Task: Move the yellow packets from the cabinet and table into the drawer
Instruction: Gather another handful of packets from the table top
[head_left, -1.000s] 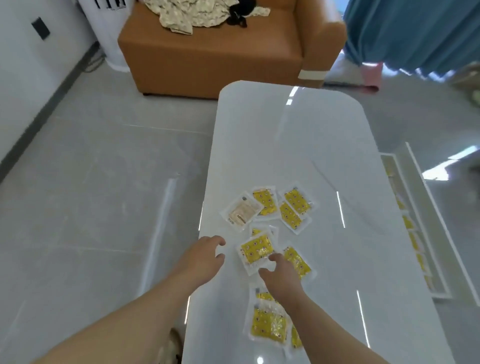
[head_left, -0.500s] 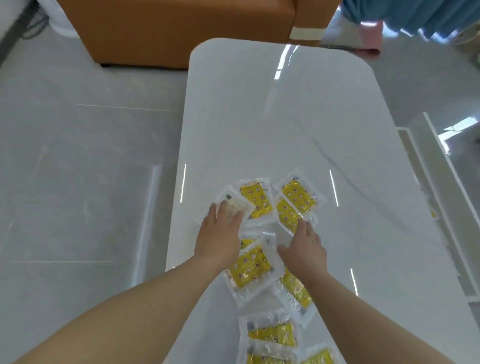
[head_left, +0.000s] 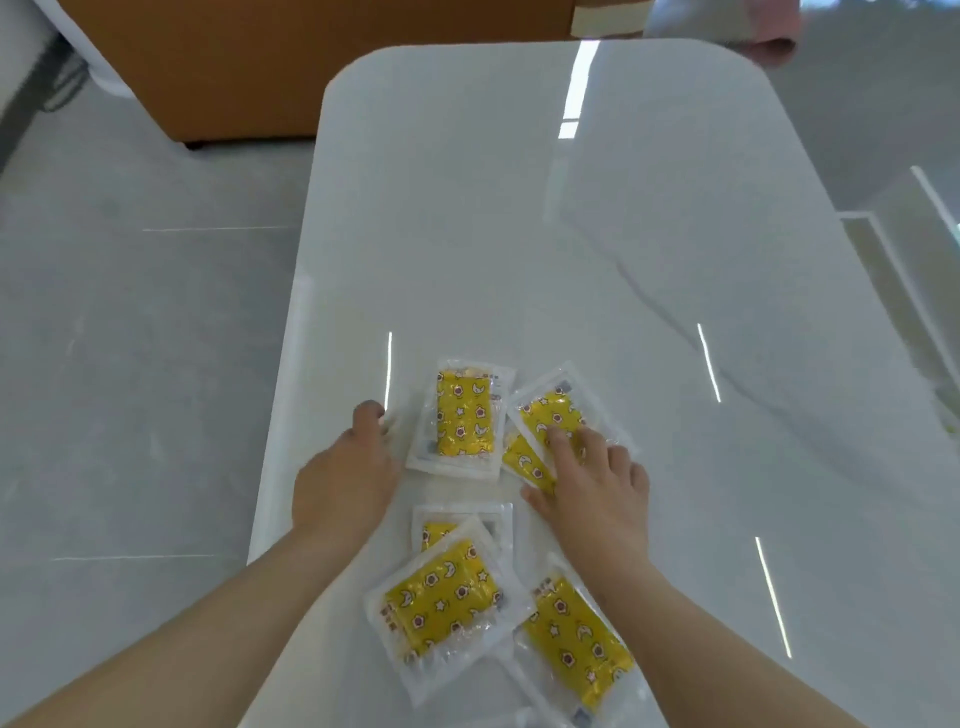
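Observation:
Several yellow packets in clear wrappers lie on the near part of the white table (head_left: 571, 208). One packet (head_left: 462, 415) stands lengthwise between my hands. My right hand (head_left: 597, 483) presses straight fingers on a tilted packet (head_left: 556, 408) that overlaps another packet (head_left: 519, 462). My left hand (head_left: 345, 467) rests left of the lengthwise packet with its fingers bent down; what lies under it is hidden. Nearer to me lie a large tilted packet (head_left: 441, 597), a half-covered packet (head_left: 441, 525) beneath it, and another packet (head_left: 576, 634) under my right forearm.
An orange sofa (head_left: 311, 67) stands beyond the table's far end. A white open drawer (head_left: 883, 249) shows at the right edge, beside the table. Grey tiled floor (head_left: 130, 312) lies to the left. The table's left edge runs just beside my left hand.
The camera has tipped down and closer. My right hand has slid onto the two overlapping right packets. My left hand's fingers have bent, and the pale packet it touched is out of sight.

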